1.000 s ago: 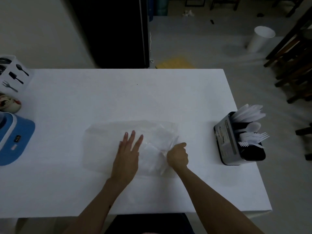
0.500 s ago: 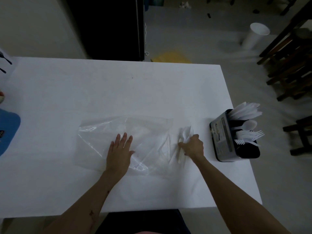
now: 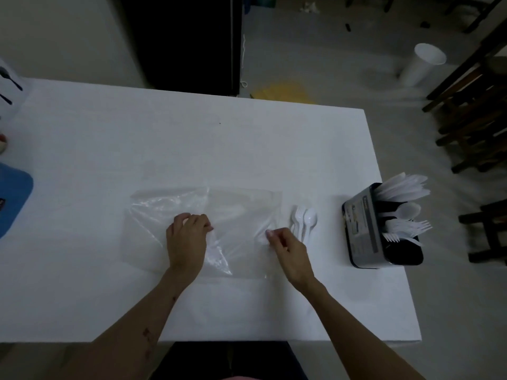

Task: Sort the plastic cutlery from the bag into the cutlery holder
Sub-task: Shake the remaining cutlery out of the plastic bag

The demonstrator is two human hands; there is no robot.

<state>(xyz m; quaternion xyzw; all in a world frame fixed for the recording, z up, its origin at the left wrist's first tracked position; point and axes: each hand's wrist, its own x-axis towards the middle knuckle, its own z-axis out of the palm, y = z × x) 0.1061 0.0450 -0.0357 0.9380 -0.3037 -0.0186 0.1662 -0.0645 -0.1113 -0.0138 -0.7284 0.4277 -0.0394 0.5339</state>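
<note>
Tabletop (image 3: 192,138): white, filling the middle of the frame; its right edge runs down the right third, its near edge crosses the lower part just above the person's body.
Open room: the upper half of the tabletop is bare; a bare strip lies between the bag and the near edge, and another between the loose spoons and the holder.
Bag (image 3: 241,207): clear plastic, crumpled and lying flat at the centre of the frame, hard to tell from the white surface; whether any cutlery is left inside I cannot tell.
Left hand (image 3: 188,237): on the bag's left-centre part, fingers curled and bunching the plastic.
Right hand (image 3: 288,248): at the bag's right edge, fingertips pinched together on the plastic there.
Loose spoons (image 3: 304,220): a few white plastic spoons lying together on the tabletop just right of the bag, bowls toward the top of the frame, handles near the right hand; no hand holds them.
Cutlery holder (image 3: 365,229): a dark box with a grey labelled side, close to the right edge of the tabletop, centre right of the frame.
Holder contents: white knives (image 3: 400,186) in the upper compartment, a spoon (image 3: 406,211) in the middle one, forks (image 3: 408,229) below, all leaning right.
Blue thing (image 3: 11,198): at the left edge of the frame, cut off.
White bin (image 3: 422,64): on the floor, upper right.
</note>
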